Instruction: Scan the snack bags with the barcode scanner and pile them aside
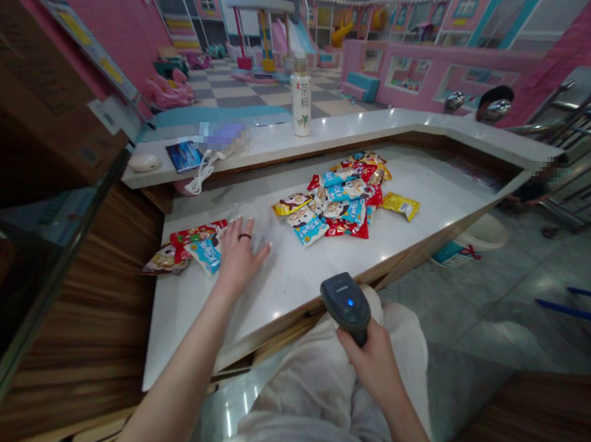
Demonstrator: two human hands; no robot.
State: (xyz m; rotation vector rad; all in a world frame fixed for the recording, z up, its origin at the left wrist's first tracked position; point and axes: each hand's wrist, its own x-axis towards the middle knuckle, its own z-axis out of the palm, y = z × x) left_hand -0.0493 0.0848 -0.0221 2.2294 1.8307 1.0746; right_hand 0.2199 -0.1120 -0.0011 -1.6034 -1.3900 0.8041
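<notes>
My left hand lies open and flat on the white stone counter, fingers spread, holding nothing. Just left of it sits a small group of snack packets, red, blue and patterned, close to my fingers. Farther ahead is a heap of many similar snack packets, with a lone yellow packet to its right. My right hand grips a dark handheld barcode scanner above my lap, its blue light lit.
A white bottle stands on the raised upper ledge, along with a white corded mouse, a small picture card and a blurred purple object. A cardboard box looms left. A pink play area lies beyond.
</notes>
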